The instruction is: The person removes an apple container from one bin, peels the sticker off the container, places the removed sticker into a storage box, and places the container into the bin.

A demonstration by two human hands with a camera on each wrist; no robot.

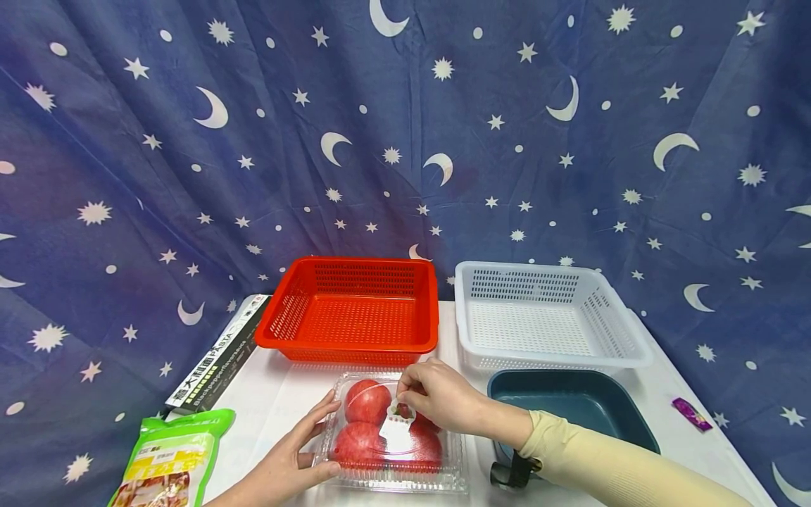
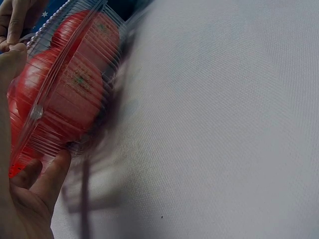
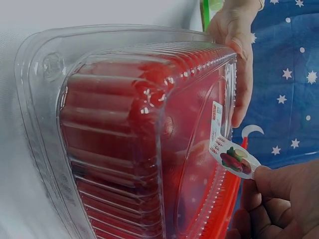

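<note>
A clear plastic fruit box [image 1: 434, 480] with its lid on sits at the front of the table, several large round red fruits [image 1: 360, 442] inside. My left hand [image 1: 288, 451] holds the box's left side, thumb at the near corner and fingers spread along the wall. Above the lid, my right hand [image 1: 438, 394] pinches the end of a white sticker label [image 3: 232, 155] with a fruit picture on it. That pinched end stands up off the lid, while the label's other part lies against the plastic. The right wrist view shows thumb and finger meeting at the label's tip.
Behind the box stand a red basket [image 1: 348, 346] and a white basket [image 1: 557, 360]. A dark blue tub [image 1: 570, 380] is under my right forearm. At left lie a green pouch [image 1: 174, 451] and a black pasta box [image 1: 222, 359]; a purple packet [image 1: 692, 414] lies far right.
</note>
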